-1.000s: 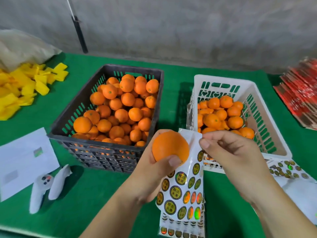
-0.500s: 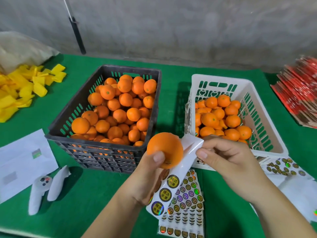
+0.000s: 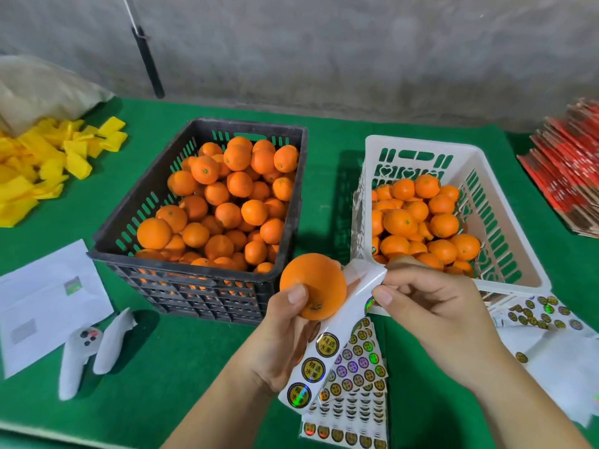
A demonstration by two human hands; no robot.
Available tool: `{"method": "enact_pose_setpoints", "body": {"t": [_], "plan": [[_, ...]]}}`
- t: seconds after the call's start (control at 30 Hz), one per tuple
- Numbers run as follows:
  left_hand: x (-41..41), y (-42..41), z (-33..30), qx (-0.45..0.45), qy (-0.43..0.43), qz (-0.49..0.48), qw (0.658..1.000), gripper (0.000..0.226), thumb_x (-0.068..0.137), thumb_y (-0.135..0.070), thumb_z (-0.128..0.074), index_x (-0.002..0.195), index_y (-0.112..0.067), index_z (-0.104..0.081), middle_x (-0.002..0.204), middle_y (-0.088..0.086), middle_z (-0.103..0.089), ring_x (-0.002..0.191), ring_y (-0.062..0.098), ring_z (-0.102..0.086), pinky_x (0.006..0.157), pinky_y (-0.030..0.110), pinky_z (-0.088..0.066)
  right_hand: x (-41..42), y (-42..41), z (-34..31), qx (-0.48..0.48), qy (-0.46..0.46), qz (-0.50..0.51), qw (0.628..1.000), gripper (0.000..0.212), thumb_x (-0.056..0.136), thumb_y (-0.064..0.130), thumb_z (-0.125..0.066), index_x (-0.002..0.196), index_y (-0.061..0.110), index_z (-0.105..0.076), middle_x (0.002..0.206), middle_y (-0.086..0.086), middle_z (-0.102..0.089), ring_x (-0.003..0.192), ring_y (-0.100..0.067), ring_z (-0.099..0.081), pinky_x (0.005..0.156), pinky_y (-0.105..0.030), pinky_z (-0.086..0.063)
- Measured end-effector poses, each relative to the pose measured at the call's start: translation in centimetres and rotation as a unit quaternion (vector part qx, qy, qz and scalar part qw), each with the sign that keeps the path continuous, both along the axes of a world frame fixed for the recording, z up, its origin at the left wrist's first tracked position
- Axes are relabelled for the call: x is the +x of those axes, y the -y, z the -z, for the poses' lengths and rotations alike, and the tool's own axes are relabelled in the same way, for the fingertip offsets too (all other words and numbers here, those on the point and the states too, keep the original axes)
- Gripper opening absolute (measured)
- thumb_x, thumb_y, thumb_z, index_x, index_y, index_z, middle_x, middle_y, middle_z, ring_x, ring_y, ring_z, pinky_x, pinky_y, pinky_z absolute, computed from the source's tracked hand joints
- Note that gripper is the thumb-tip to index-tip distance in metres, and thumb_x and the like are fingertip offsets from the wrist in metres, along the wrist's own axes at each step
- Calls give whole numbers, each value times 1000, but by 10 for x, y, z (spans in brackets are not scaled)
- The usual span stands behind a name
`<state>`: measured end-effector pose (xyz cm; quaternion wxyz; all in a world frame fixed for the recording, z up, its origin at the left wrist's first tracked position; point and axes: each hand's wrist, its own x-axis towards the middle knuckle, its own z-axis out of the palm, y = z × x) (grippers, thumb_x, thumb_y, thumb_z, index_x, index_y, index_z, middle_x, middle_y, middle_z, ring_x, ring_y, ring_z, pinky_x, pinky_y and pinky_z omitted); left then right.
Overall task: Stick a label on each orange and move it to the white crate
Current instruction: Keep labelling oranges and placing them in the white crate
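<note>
An orange (image 3: pixel 312 285) is held up in front of the near edge of the black crate (image 3: pixel 136 222), gripped by the left hand (image 3: pixel 285 338) with the thumb pressed on its front and the fingers curled round behind. The same hand also holds a strip of round labels (image 3: pixel 312 367), which hangs down past the palm and bends up beside the orange. The right hand (image 3: pixel 431 306) pinches the top end of that strip between thumb and curled fingers, just beside the orange, with the strip folded over at the pinch.

Below the hands more label sheets (image 3: pixel 353 396) lie fanned on the green surface (image 3: pixel 162 384). The black crate is heaped with oranges. To its right the white crate (image 3: pixel 499 202) holds a smaller pile of oranges against its near and left sides. Another sheet of labels (image 3: pixel 541 314) lies in front of the white crate. To the left are a white controller (image 3: pixel 81 354), a white paper (image 3: pixel 48 299) and a heap of yellow wrappers (image 3: pixel 42 166); red packets (image 3: pixel 570 170) are stacked at the far right.
</note>
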<state>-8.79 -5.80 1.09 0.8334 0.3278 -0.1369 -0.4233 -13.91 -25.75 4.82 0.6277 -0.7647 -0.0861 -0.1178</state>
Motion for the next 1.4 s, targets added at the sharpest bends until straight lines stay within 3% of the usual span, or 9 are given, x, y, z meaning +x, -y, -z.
{"method": "enact_pose_setpoints", "body": {"t": [0.17, 0.27, 0.4, 0.53, 0.67, 0.83, 0.97, 1.17, 1.4], "plan": [[0, 3, -6, -17, 14, -11, 1000, 57, 98, -51, -63, 149, -28, -54, 160, 2, -46, 151, 30, -38, 123, 50, -30, -4, 5, 0, 39, -7, 42, 998, 21, 100, 17, -67, 91, 28, -83, 83, 1, -76, 79, -10, -69, 77, -16, -54], [3, -6, -12, -11, -4, -77, 997, 53, 111, -35, -40, 159, -13, -38, 164, 7, -40, 154, 29, -31, 127, 38, -22, -8, 8, -7, 46, -3, 95, 994, 11, 95, 37, -73, 98, 33, -83, 88, 1, -78, 79, -11, -70, 76, -19, -57], [-15, 6, -7, -2, 41, -12, 999, 56, 102, -50, -55, 152, -24, -52, 156, 3, -52, 145, 25, -47, 122, 43, -35, -19, 7, -9, -46, 15, 34, 998, 25, 85, 56, -79, 100, 36, -78, 81, 3, -67, 75, -19, -61, 74, -27, -53], [-18, 11, -41, 45, 90, -206, 973, 57, 105, -39, -53, 152, -7, -46, 150, 10, -57, 143, 21, -49, 121, 33, -33, -26, 14, -11, -41, 12, 33, 999, 16, 90, 38, -70, 103, 35, -80, 76, 6, -65, 71, -8, -57, 70, -17, -46], [-33, 36, -33, -9, 120, -151, 981, 112, 21, -61, -100, 108, -6, -56, 88, -4, -81, 84, 9, -78, 71, 20, -60, -38, 22, -10, 25, -27, 28, 999, 21, 92, 35, -67, 107, 39, -82, 89, 4, -79, 83, -7, -72, 78, -15, -54], [-30, 35, -36, -9, 148, -131, 980, 66, 91, -46, -73, 140, -8, -51, 130, -9, -72, 124, 8, -65, 103, 26, -52, -34, 36, 2, 135, -104, 131, 977, 31, 100, 6, -63, 97, 28, -84, 84, -7, -78, 77, -19, -71, 89, -40, -55], [-29, 41, -36, 156, 167, -210, 951, 130, 26, -77, -93, 125, -5, -49, 92, -6, -78, 97, 9, -72, 88, 34, -59, -38, 39, -17, 44, 80, 267, 959, 11, 96, 30, -72, 95, 40, -78, 88, 8, -75, 79, -19, -69, 78, -21, -56], [-54, 40, -27, 162, 154, -147, 963, 73, 70, -49, -93, 125, -21, -54, 111, 17, -63, 96, 37, -65, 85, 50, -57, -37, 17, -22, -292, 311, 180, 886, 22, 103, 20, -63, 97, 5, -77, 100, -1, -63, 91, -11, -61, 91, -7, -39], [-54, 43, -34, 201, 174, -137, 954, 76, 71, -50, -92, 126, -18, -52, 111, 7, -65, 95, 27, -66, 85, 38, -56, -42, 32, -8, -241, 224, 91, 940, 20, 98, 25, -64, 110, 9, -72, 116, 1, -62, 113, -7, -62, 99, -15, -43]]}}
